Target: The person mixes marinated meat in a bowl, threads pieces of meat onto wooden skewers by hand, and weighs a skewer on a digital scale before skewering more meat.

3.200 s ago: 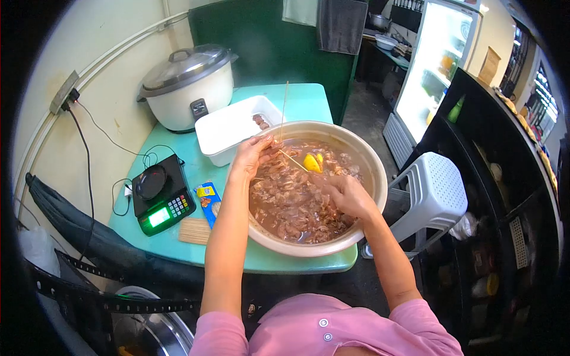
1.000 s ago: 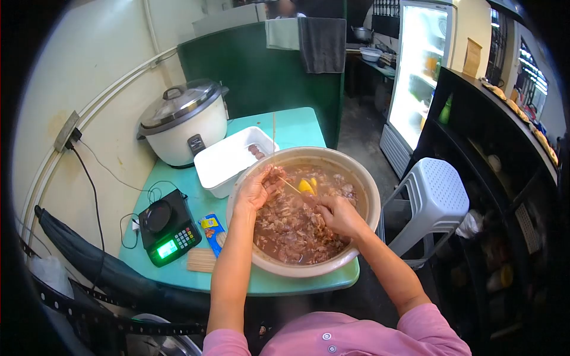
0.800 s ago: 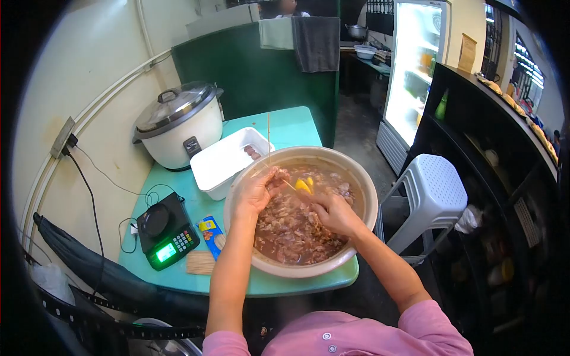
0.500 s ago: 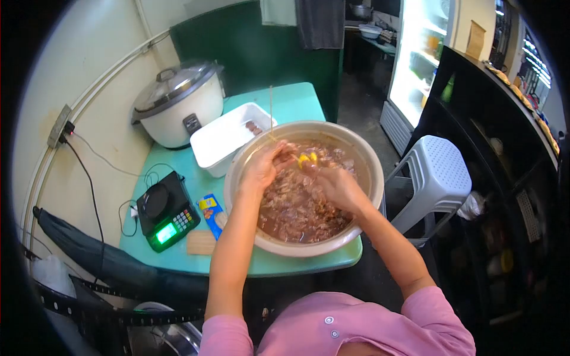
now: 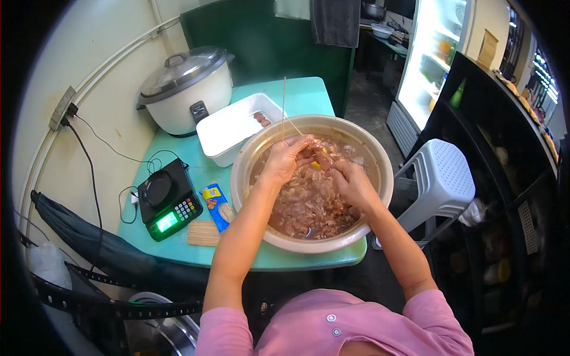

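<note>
Over a big round basin (image 5: 386, 178) of wet, cut meat (image 5: 309, 207), my two hands work close together. My left hand (image 5: 286, 159) is closed around thin bamboo skewers (image 5: 284, 107); one points straight up and another slants to the upper left. Between the hands a piece of reddish meat (image 5: 323, 159) is pinched by my right hand (image 5: 351, 181), against the fingers of my left. A small yellow thing shows by the fingers, partly hidden, and its kind is unclear. Behind the basin, a white tray (image 5: 222, 133) holds a few meat pieces (image 5: 261, 119).
A rice cooker (image 5: 184, 98) stands at the back left of the green table (image 5: 285, 261). Left of the basin are a lit digital scale (image 5: 169, 202), a blue packet (image 5: 215, 204) and a row of skewers (image 5: 203, 232). Stacked plastic stools (image 5: 442, 178) stand at right.
A second, slanting skewer now shows at my left hand. My right hand has drawn slightly away, and the meat piece between the hands is plainer. The whole view has shifted a little.
</note>
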Demonstrator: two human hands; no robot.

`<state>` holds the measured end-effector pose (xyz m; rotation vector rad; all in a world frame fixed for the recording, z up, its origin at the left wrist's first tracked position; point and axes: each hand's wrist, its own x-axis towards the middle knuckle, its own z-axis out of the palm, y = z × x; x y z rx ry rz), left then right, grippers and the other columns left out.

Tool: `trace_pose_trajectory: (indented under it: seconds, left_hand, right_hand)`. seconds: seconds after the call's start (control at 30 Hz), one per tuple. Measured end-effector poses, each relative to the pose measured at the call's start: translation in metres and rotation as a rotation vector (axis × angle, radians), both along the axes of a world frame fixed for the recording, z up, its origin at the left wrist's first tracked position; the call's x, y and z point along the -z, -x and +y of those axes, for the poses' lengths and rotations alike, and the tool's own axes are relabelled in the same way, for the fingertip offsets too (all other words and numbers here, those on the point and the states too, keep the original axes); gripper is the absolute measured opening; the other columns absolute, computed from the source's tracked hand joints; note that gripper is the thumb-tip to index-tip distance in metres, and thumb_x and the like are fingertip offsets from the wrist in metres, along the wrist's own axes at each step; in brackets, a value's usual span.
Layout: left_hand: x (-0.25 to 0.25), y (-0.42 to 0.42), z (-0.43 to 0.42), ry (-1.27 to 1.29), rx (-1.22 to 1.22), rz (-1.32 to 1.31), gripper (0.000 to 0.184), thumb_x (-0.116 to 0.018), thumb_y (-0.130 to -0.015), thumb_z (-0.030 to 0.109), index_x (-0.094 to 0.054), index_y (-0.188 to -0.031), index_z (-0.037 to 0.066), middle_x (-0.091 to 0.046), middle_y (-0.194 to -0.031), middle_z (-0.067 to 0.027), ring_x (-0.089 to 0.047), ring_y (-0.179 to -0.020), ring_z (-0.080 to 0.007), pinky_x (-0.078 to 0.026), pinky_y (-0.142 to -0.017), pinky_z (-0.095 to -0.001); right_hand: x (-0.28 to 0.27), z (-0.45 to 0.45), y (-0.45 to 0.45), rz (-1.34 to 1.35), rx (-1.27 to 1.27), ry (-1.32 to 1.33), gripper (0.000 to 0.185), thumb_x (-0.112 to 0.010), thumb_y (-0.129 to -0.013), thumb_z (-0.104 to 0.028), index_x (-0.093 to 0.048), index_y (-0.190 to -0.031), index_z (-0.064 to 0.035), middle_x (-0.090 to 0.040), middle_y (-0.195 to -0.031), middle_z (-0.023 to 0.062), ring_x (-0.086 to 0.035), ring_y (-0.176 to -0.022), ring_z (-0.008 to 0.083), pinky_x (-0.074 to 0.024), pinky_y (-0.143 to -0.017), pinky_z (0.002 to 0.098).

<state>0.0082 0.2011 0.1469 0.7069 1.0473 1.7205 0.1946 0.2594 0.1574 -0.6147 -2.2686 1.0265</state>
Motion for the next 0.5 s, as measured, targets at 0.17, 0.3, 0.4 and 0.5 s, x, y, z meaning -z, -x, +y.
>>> trace_pose_trajectory:
  seconds: [0.17,0.3,0.4,0.5]
  left_hand:
    - [0.005,-0.001,0.002,0.02,0.023,0.017,0.021,-0.058,-0.089,0.02,-0.062,-0.102,0.004,-0.065,-0.097,-0.0071,-0.063,-0.086,-0.0166,-0.053,-0.078,-0.0334]
    - [0.001,-0.01,0.002,0.026,0.027,0.047,0.022,-0.057,-0.09,0.022,-0.062,-0.103,0.005,-0.064,-0.097,-0.0064,-0.062,-0.085,-0.0168,-0.053,-0.079,-0.034]
    - [-0.004,-0.014,0.001,0.022,0.006,0.027,0.021,-0.057,-0.09,0.02,-0.063,-0.102,0.004,-0.065,-0.095,-0.0065,-0.062,-0.084,-0.0165,-0.053,-0.076,-0.0318]
    - [-0.011,-0.013,-0.003,-0.023,0.084,-0.152,0.019,-0.057,-0.09,0.022,-0.06,-0.098,0.004,-0.064,-0.094,-0.0063,-0.062,-0.088,-0.0172,-0.054,-0.079,-0.0336]
  right_hand:
    - [0.006,0.005,0.002,0.033,-0.005,0.003,0.016,-0.052,-0.082,-0.008,-0.062,-0.084,0.0039,-0.06,-0.075,0.0258,-0.06,-0.074,0.0395,-0.0462,-0.066,0.0414]
    - [0.001,0.002,0.002,0.03,0.011,-0.005,0.017,-0.051,-0.084,-0.008,-0.063,-0.085,0.0034,-0.06,-0.069,0.0223,-0.061,-0.065,0.0339,-0.0453,-0.061,0.0401]
    - [-0.005,0.0,0.002,0.033,0.007,0.07,0.017,-0.05,-0.085,-0.008,-0.063,-0.086,0.0032,-0.058,-0.063,0.0178,-0.059,-0.057,0.0261,-0.0444,-0.056,0.0371]
    - [-0.004,0.001,0.001,0.025,0.0,0.109,0.018,-0.049,-0.086,-0.008,-0.063,-0.086,0.0031,-0.057,-0.059,0.0138,-0.058,-0.053,0.0199,-0.0437,-0.053,0.0339]
